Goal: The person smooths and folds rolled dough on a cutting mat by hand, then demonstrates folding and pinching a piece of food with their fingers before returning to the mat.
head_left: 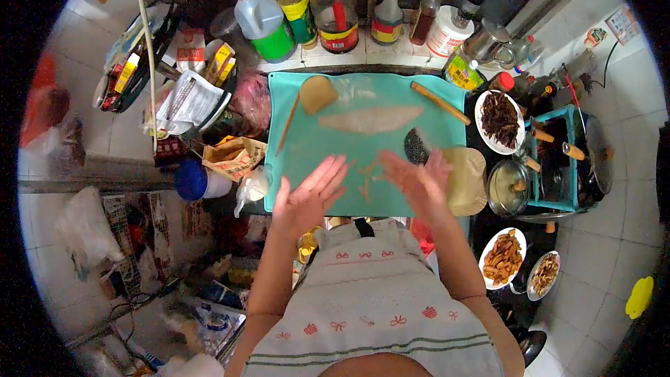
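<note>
My left hand (317, 188) is open over the front left of a teal mat (300, 146), fingers stretched out and holding nothing. Opposite it, my right hand (422, 185) is also open, palm turned inward and slightly blurred. Between them on the mat lie small pale strips (365, 180), perhaps dough scraps. Farther back, a long whitish patch (370, 119), flour or thin dough, stretches across the mat. A wooden rolling pin (440, 102) rests at the back right. A beige scraper-shaped piece (318, 94) and a thin stick (287, 124) lie at left. A dark speckled object (417, 145) sits behind my right hand.
A beige square tray (469, 181) overlaps the mat's right edge. Plates of dark strips (500, 121), brown pieces (503, 258) and chopped food (544, 276) stand at right, near a teal rack (579, 157). Bottles (335, 10) line the back ledge. A paper bag (234, 157) is at left.
</note>
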Tool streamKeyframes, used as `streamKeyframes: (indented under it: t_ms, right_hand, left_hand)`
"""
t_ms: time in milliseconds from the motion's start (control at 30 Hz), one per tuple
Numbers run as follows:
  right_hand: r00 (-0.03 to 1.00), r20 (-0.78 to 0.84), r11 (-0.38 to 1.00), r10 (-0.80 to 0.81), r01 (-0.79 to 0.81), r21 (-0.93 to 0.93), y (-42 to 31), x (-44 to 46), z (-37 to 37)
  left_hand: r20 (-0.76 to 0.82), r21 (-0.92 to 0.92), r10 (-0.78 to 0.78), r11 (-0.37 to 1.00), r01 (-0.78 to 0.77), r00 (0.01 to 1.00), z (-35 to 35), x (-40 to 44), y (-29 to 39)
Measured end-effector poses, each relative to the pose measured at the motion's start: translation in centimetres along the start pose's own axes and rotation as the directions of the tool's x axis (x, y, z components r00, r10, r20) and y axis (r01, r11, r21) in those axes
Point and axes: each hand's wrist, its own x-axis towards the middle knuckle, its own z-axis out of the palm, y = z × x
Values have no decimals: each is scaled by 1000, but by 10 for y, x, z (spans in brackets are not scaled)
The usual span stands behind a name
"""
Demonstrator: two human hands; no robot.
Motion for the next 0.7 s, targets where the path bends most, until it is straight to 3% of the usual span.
streamKeyframes:
  t_ms: [33, 133, 167, 333, 700]
  right_hand:
    - [994, 113, 919, 9, -53, 390, -6, -2, 12]
    - [971, 212, 760, -113, -53, 648, -22, -5, 39]
    - [957, 250, 727, -144, -69, 683, -25, -6, 43]
    - [903, 366, 582, -225, -177, 794, -32, -7, 53]
    - [865, 407, 478, -294, -235, 846, -25, -7, 61]
  left_hand:
    - [74, -131, 34, 991, -24, 997, 15, 0, 4]
    - [244, -311, 162, 947, -82, 956, 23, -4, -2]
    - [298, -380, 208, 921, -84, 932, 25, -5, -2]
    - [353, -377, 240, 921, -97, 904, 37, -7, 7]
    - [333, -499, 345, 854, -147, 878, 44, -9, 3]
